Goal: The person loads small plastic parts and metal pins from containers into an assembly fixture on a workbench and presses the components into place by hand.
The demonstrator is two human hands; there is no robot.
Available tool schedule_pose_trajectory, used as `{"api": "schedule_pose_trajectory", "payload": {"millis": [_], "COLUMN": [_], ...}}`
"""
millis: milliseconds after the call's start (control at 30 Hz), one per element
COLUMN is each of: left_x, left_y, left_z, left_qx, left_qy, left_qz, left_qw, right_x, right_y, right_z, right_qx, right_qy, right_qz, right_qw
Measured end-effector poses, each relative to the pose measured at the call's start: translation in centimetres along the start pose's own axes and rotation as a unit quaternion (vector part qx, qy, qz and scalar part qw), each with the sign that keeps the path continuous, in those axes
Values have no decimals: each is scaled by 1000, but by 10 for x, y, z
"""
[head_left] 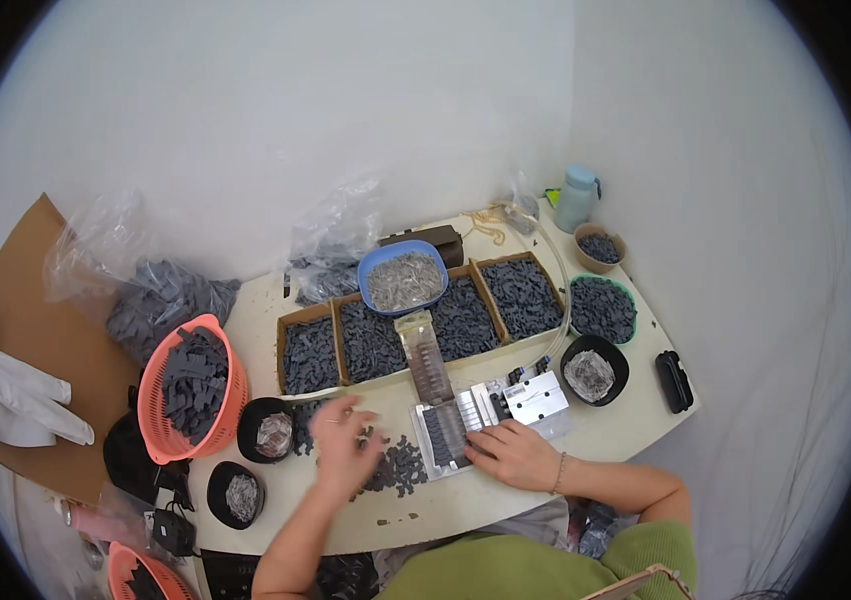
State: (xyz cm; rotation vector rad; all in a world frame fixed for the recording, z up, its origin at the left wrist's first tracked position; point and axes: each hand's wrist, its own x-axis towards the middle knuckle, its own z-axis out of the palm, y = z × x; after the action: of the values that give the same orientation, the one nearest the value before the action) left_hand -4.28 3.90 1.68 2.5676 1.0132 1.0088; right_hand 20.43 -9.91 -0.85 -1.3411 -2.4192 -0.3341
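Note:
On the table in front of me lies a metal fixture [536, 398] with a slotted tray [443, 440] at its left end, holding rows of dark grey pieces. My right hand [511, 455] rests on the near side of the fixture, its fingers spread along the edge beside the slots. A clear, long plastic strip [426, 365] stretches from the tray toward the far boxes. To the left, my left hand [346, 445] hovers over loose dark grey pieces [401, 468]. Motion smears its fingers, so anything between them is unclear.
Behind the fixture stand cardboard compartments [311, 355] full of grey pieces, with a blue bowl [366, 290] of small clear parts on their rim. Black bowls [251, 440] and a coral basket [154, 400] stand left. A black bowl [623, 390], green basket [633, 325] and black case [675, 381] sit right.

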Motion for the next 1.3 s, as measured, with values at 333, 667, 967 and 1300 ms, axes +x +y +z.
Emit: {"api": "schedule_pose_trajectory", "payload": {"millis": [333, 667, 967, 1300], "left_x": [-27, -29, -22, -13], "left_y": [-136, -143, -121, 30], "left_z": [-72, -66, -76, 36], "left_qx": [268, 253, 244, -86], "left_qy": [-138, -168, -94, -144], "left_qz": [-179, -157, -160, 79], "left_qw": [937, 940, 952, 983], "right_x": [122, 223, 204, 198], "right_y": [133, 173, 191, 180], "right_z": [4, 54, 66, 62], "right_qx": [88, -12, 52, -223], "right_qy": [101, -210, -159, -69], "right_qz": [171, 264, 210, 116], "right_qw": [976, 941, 963, 965]}}
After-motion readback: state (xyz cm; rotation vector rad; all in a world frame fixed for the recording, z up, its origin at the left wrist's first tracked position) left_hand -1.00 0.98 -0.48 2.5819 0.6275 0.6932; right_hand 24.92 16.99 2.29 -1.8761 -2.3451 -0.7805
